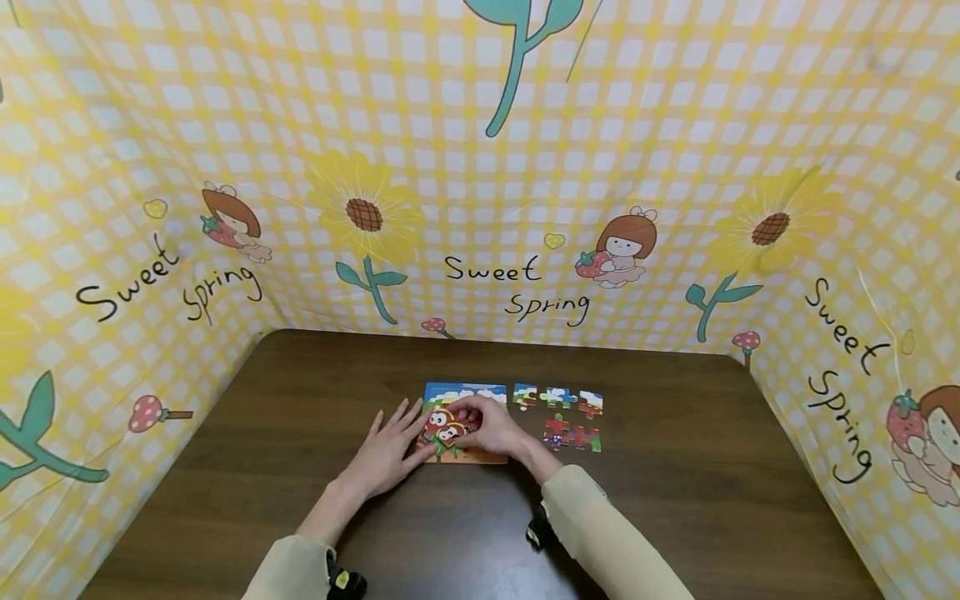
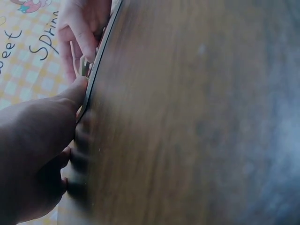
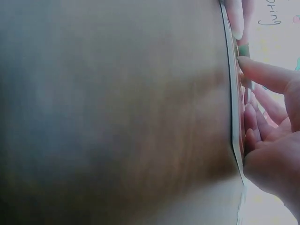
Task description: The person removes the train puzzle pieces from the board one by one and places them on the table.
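A jigsaw puzzle board point(image 1: 483, 457) with a blue sky edge lies near the middle of the table. Flat along its left side rests my left hand point(image 1: 386, 454), fingers spread and straight, its thumb by the lower left part of the picture. My right hand point(image 1: 491, 427) reaches over the board from the right. Between its thumb and fingers it pinches a jigsaw puzzle piece point(image 1: 452, 432) with red cartoon faces, raised a little in the right wrist view beside the right thumb point(image 3: 265, 75). The right hand hides the board's centre right.
Right of the board lie several loose puzzle pieces: a row with sky patterns point(image 1: 557, 397) at the back and a red-green cluster point(image 1: 572, 434) nearer me. The dark wooden table point(image 1: 675, 500) is bordered by a yellow checked cloth point(image 1: 480, 192) at back and sides.
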Demonstrator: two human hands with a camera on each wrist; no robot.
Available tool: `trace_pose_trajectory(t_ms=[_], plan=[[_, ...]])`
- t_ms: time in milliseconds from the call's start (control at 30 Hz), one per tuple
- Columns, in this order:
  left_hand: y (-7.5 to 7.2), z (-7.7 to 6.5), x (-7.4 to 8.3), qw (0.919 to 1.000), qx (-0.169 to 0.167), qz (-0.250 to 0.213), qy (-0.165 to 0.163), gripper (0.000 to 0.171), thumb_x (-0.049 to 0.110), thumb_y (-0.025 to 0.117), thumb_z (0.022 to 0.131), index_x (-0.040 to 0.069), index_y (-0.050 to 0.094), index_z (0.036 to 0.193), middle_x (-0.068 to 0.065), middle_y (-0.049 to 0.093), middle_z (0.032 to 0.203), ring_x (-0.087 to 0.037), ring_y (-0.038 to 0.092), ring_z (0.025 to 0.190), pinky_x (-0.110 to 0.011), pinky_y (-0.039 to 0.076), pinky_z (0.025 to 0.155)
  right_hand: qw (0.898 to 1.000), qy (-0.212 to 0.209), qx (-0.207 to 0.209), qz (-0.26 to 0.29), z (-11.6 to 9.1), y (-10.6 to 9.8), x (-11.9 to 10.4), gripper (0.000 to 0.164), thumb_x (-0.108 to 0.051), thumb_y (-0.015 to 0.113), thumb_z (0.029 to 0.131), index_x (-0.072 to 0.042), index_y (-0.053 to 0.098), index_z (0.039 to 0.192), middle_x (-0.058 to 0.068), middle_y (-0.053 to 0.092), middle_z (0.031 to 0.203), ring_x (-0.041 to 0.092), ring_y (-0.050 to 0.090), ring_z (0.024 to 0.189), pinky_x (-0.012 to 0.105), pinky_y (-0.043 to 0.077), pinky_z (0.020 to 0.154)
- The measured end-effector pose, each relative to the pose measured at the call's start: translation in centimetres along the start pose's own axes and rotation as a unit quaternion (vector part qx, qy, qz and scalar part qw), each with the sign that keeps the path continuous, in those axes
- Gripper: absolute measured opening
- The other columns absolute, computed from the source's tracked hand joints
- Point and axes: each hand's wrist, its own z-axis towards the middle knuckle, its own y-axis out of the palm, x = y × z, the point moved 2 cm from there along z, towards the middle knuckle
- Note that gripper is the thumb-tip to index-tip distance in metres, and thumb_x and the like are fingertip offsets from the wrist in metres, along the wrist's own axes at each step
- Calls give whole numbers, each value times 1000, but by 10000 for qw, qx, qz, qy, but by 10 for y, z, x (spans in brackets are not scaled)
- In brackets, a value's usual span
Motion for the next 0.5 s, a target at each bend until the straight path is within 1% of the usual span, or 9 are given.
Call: trace_pose_trajectory(t_ms=[67, 233, 333, 433, 500], plan=[[1, 0, -1, 10000, -24, 23, -22, 81, 65, 57, 108, 14, 45, 169, -20, 36, 178, -49, 27, 167, -81, 14, 130, 9999, 13, -92, 54, 0, -2, 1, 49, -1, 88, 91, 1, 72, 138, 20, 68, 113, 15, 54, 89, 22, 45, 80], [5, 1, -4, 10000, 62, 32, -29, 79, 58, 63, 108, 15, 42, 171, -16, 34, 180, -45, 25, 169, -79, 13, 132, 9998, 119, -173, -9, 0, -4, 1, 47, -3, 88, 92, 1, 73, 137, 16, 67, 110, 12, 52, 86, 21, 44, 77], [4, 0, -3, 10000, 89, 15, 9, 79, 61, 60, 108, 15, 43, 170, -17, 35, 179, -47, 27, 168, -80, 14, 131, 9997, 163, -181, 10, 0, -4, 1, 41, -1, 87, 93, 2, 75, 132, 14, 65, 105, 13, 49, 82, 22, 41, 74], [1, 0, 0, 10000, 46, -41, 24, 81, 65, 57, 108, 14, 44, 170, -21, 37, 178, -50, 28, 167, -82, 14, 130, 9997, 197, -142, 36, -1, -4, -1, 34, -1, 86, 93, 3, 77, 126, 13, 63, 102, 14, 47, 79, 23, 39, 72], [-1, -1, 2, 10000, 1, -68, -4, 80, 63, 58, 108, 14, 44, 170, -21, 36, 178, -50, 27, 167, -82, 13, 130, 9998, 190, -76, -17, -2, -3, -1, 35, -2, 86, 93, 3, 76, 126, 13, 63, 102, 14, 47, 79, 23, 39, 73]])
